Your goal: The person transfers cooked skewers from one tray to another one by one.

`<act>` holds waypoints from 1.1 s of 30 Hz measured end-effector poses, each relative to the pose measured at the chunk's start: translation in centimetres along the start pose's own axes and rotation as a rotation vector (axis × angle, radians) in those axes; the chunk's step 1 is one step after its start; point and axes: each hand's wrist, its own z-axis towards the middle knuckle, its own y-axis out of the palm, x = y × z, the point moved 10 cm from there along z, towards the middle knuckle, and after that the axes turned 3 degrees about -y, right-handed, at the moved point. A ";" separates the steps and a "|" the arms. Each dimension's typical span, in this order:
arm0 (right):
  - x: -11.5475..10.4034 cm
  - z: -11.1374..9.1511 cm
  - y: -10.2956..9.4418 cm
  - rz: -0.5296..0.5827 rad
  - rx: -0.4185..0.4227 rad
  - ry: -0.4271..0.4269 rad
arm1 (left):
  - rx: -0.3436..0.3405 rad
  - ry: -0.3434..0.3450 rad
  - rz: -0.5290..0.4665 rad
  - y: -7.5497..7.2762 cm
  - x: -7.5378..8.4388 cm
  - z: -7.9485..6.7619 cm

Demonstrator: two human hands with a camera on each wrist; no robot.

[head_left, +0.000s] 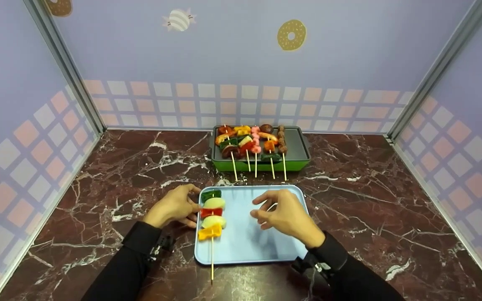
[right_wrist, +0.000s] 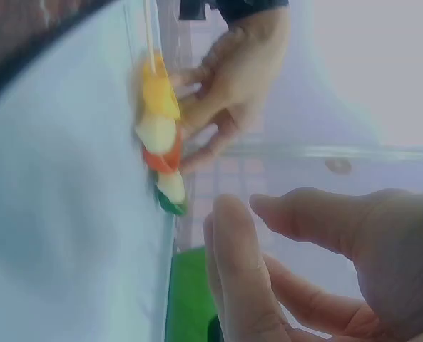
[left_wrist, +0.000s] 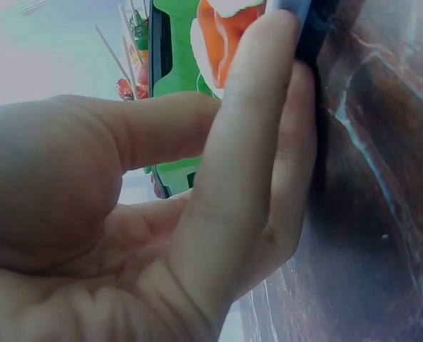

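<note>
On the light blue tray (head_left: 249, 251) lies one skewer (head_left: 212, 221) along the left side, threaded with green, pale, red and yellow pieces. Its bare stick reaches over the front rim. My left hand (head_left: 176, 207) is at the tray's left edge, beside the skewer; in the left wrist view a fingertip (left_wrist: 268, 35) meets the rim. Whether the thumb touches the skewer is hard to tell. Above the right half of the tray hovers my right hand (head_left: 285, 215), fingers loosely bent with nothing between them. In the right wrist view the skewer (right_wrist: 161, 135) lies beyond the right fingers.
Behind the tray stands a green grill box (head_left: 262, 166) with a dark top plate. Several loaded skewers (head_left: 247, 144) lie on it, sticks pointing forward. A dark red marble-patterned table (head_left: 140, 167) extends to patterned walls (head_left: 241, 100) at the back and both sides.
</note>
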 end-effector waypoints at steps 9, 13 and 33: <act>0.1 0.3 -3.2 -0.018 0.082 -0.021 | 0.012 -0.002 0.010 0.0 -0.3 0.2; 0.2 0.5 -4.5 -0.032 0.126 -0.025 | 0.014 -0.007 0.006 -0.1 -0.3 0.1; -1.7 0.1 -9.4 -0.044 0.270 -0.034 | 0.014 -0.001 0.012 0.0 -0.3 0.2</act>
